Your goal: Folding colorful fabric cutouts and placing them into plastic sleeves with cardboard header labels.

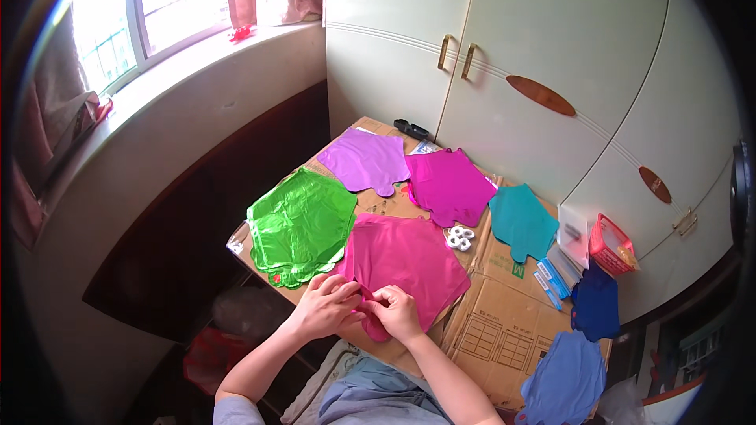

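A flat, thin, slightly shiny pink sheet (409, 260) with angled edges lies on the cardboard in front of me. My left hand (327, 304) is closed at its near left edge, fingertips bent over the material. Close beside it, my right hand (394, 313) pinches the same edge between thumb and fingers. The exact spot between the fingertips is partly hidden. Just left of the pink sheet is a stack of shiny green sheets (303, 220) with rounded tabs at the bottom. A white cluster of small rings or rolls (459, 238) rests by its right edge.
Similar sheets lie around: purple (366, 159), magenta (450, 189), teal (523, 222), dark blue (595, 304) and light blue (564, 382). Small blue-and-white boxes (557, 274) and a red basket (610, 244) stand at the right. A black object (410, 129) sits at the back, before white cabinets (551, 47).
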Demonstrator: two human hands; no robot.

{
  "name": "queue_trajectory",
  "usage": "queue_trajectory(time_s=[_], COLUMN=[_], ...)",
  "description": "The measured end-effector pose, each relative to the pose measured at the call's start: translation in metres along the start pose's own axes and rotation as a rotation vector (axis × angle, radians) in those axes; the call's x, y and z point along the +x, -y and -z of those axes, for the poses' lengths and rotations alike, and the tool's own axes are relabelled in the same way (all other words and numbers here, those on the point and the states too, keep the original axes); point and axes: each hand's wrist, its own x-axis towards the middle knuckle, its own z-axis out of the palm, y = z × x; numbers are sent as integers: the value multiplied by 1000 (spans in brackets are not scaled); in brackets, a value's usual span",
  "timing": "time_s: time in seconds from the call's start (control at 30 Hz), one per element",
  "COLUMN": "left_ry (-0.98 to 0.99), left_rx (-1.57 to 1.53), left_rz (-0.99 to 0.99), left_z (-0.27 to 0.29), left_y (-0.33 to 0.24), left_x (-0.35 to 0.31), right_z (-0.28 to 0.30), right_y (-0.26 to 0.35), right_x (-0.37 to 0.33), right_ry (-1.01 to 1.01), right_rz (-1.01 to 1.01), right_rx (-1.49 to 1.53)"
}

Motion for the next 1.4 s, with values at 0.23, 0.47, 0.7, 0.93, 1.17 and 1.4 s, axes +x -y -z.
queue_trajectory(time_s=[0.23,0.47,0.7,0.93,1.17,1.4], left_ry=[133,338,517,547,428,144], left_rx=[-4,76,106,87,92,-122], left_rz=[-16,-54,-50,-59,-83,-441], left_z=[-19,-22,-13,-11,-14,-10], left_y=[13,25,27,20,21,-75], left_x=[11,58,76,84,86,144], right_z=[5,45,150,280,244,178], right_y=[-16,-26,-9,17,72,-2], right_x=[-2,4,10,-32,-69,-129], right_ry=[48,-129,-509,-656,-56,103], right_rz=[-237,-489,-416,103,263,19], right_rx=[391,1082,1542,1344,-79,-499])
